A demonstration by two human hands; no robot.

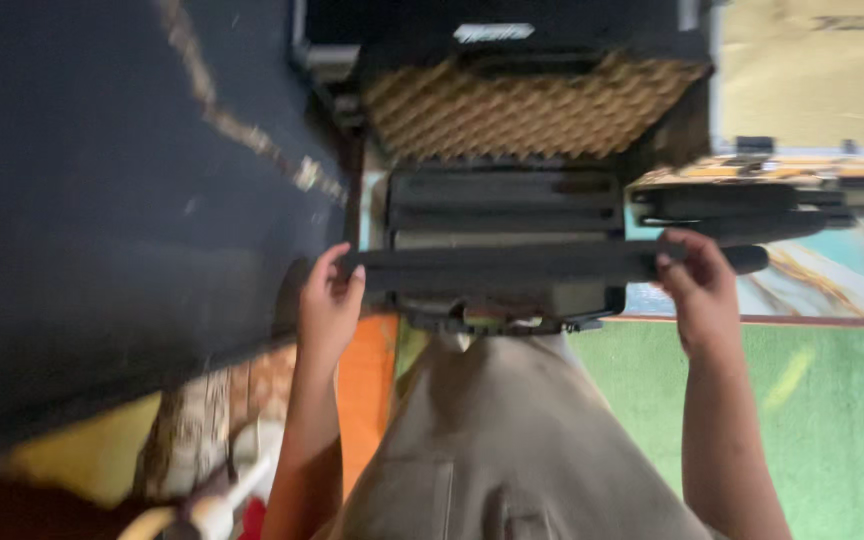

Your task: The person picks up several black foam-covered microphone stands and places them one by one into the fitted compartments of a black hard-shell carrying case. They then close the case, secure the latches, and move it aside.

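Note:
I hold a long black bar (542, 267) level across the front of an open black case (502, 200). My left hand (330, 300) grips its left end. My right hand (697, 285) wraps around it near its right end, and a short stub sticks out past the fingers. Inside the case lie more long black pieces in slots. The raised lid shows tan egg-crate foam (522, 105). My leg in beige trousers (512, 440) is right below the case. The picture is blurred.
A large dark surface (122, 200) fills the left side. On the right lie more black bars (742, 215) on a colourful mat, a green floor area (832, 420), and a tan panel (812, 75) at the top right. An orange strip (364, 390) runs beside my leg.

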